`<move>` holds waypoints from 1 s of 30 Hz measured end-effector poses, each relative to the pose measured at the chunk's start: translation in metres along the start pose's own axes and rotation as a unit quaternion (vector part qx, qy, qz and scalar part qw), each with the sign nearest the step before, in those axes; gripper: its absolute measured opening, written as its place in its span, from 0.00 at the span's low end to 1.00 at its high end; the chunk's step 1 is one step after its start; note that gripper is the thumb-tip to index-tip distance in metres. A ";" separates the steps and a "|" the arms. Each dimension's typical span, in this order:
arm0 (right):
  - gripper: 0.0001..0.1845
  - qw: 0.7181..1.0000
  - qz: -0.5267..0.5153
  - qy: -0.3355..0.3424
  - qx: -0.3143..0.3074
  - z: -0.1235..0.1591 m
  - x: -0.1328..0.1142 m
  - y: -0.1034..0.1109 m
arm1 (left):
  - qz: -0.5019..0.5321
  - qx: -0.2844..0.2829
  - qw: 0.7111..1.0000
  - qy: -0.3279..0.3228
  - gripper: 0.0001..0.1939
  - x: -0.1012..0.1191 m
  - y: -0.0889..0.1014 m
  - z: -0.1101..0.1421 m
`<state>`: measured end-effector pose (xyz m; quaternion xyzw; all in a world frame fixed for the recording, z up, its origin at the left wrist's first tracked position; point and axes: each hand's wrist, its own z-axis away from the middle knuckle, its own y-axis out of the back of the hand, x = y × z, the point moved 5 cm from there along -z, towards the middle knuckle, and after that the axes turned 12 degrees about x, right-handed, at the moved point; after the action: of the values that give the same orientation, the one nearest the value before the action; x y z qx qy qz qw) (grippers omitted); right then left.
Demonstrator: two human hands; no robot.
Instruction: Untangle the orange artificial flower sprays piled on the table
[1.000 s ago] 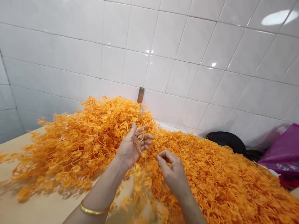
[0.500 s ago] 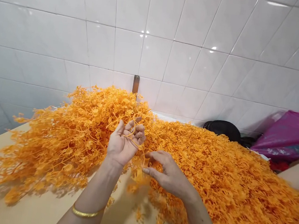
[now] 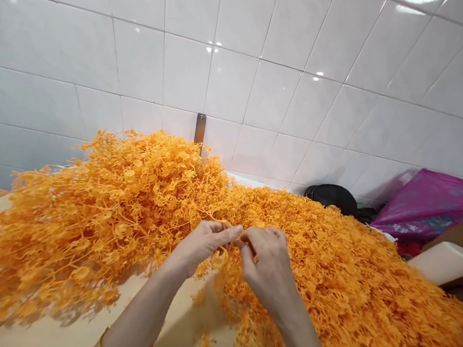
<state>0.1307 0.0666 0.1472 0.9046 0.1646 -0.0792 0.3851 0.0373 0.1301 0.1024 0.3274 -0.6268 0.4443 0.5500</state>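
Observation:
My left hand is closed, thumb against fingers, pinching a thin orange artificial flower stem in front of the piles. Close beside it, my right hand has its fingertips pressed together on the same stem, and the two hands nearly touch. The exact grip is partly hidden by the fingers. Behind and to the left rises a loose heap of orange plastic flower sprays. A denser pile of small orange pieces spreads to the right.
The pale tabletop shows between the piles. A white tiled wall with a brown metal bracket stands behind. At the back right are a black pouch, a purple plastic bag and a white plastic object.
My left hand has turned from palm up to a pinch and come down towards my right hand. My right fingers have closed in on the stem. The view has shifted slightly right.

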 end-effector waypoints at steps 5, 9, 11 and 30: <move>0.07 0.995 -0.048 0.007 -0.082 0.005 -0.001 -0.006 | 0.009 0.025 1.000 -0.004 0.11 0.006 0.004 0.001; 0.19 0.992 -0.023 -0.017 -0.121 0.008 0.018 -0.012 | 0.018 0.086 0.996 -0.030 0.09 0.024 0.022 0.004; 0.19 0.994 -0.007 -0.036 -0.102 0.006 0.027 -0.013 | 0.073 0.109 0.991 -0.039 0.08 0.032 0.032 0.005; 0.17 0.987 -0.122 -0.056 -0.087 0.006 0.031 -0.030 | 0.316 -0.135 0.939 -0.008 0.16 0.045 0.015 0.023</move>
<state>0.1486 0.0887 0.1145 0.8351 0.2582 -0.1615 0.4581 0.0063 0.1188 0.1437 0.0385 -0.7564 0.5036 0.4156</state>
